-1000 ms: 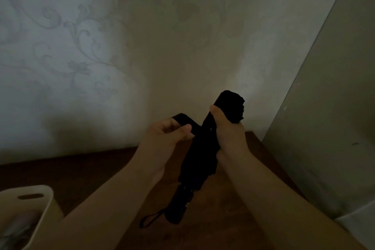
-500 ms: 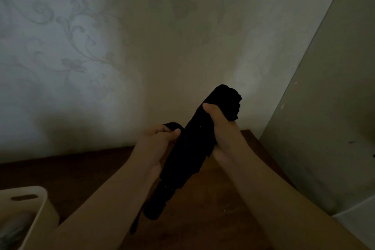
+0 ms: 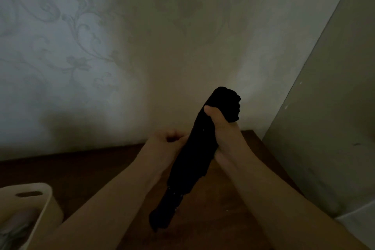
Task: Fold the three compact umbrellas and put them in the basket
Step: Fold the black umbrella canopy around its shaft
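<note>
A black compact umbrella [image 3: 194,160] is held slanted above a dark wooden table [image 3: 97,170], its canopy end up and to the right, its lower end pointing down toward the person. The right hand [image 3: 221,128] grips the umbrella near its upper end, thumb across the fabric. The left hand [image 3: 164,144] sits against the umbrella's left side at mid-length with fingers curled; what they hold is hidden in the dim light. Well to the left of the umbrella, at the table's near corner, stands a cream basket [image 3: 48,205] with a slot handle; something pale lies inside. Behind the umbrella rises a wall [image 3: 101,46] with a floral scroll pattern.
</note>
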Available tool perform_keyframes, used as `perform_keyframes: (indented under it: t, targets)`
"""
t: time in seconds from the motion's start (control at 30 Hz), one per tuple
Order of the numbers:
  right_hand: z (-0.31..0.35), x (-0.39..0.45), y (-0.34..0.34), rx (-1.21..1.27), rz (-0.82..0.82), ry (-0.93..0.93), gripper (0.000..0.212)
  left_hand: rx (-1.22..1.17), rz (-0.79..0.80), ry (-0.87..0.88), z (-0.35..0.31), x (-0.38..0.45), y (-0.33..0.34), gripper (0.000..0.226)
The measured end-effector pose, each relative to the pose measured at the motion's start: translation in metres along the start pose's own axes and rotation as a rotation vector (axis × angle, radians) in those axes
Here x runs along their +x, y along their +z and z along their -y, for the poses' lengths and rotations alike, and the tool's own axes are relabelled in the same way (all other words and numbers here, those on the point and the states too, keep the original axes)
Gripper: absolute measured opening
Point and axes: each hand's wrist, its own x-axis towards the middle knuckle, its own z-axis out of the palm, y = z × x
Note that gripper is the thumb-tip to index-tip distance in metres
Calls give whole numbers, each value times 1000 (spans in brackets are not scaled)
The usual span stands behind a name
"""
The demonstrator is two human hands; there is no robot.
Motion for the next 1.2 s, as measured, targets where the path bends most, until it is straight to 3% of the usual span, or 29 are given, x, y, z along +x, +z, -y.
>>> perform_keyframes:
  t: [0.07, 0.17, 0.23, 0.4, 0.5, 0.57, 0.7, 0.87, 1.1, 1.2]
  targets:
    - [2, 0, 0, 15, -4, -16, 17, 58, 75, 67, -6, -8, -1, 27]
    - [5, 0, -2, 16, 15, -20, 15, 94, 225, 86, -8, -14, -3, 20]
    - [6, -2, -1, 28, 55, -20, 15, 92, 329, 87, -10, -17, -4, 34]
    - [6, -6, 1, -18, 112, -49, 19, 51, 335, 67, -13, -21, -5, 40]
    - [9, -5, -7, -153, 247, -18, 64, -35, 294, 47, -11, -21, -6, 40]
    - [12, -5, -19, -419, 417, -20, 91, -126, 279, 52, -12, -22, -10, 33]
    - [17, -8, -44, -681, 630, 26, 57, -220, 258, 50, -16, -22, -22, 18]
    - [13, -7, -49, -743, 558, -49, 21, -144, 167, 3, -15, -16, -30, 26]
    - [17, -11, -43, -966, 625, -273, 22, -71, 169, -53, -16, -13, -34, 33]
    - [12, -9, -42, -1230, 499, -594, 19, -84, 188, -61, -18, -15, -35, 27]
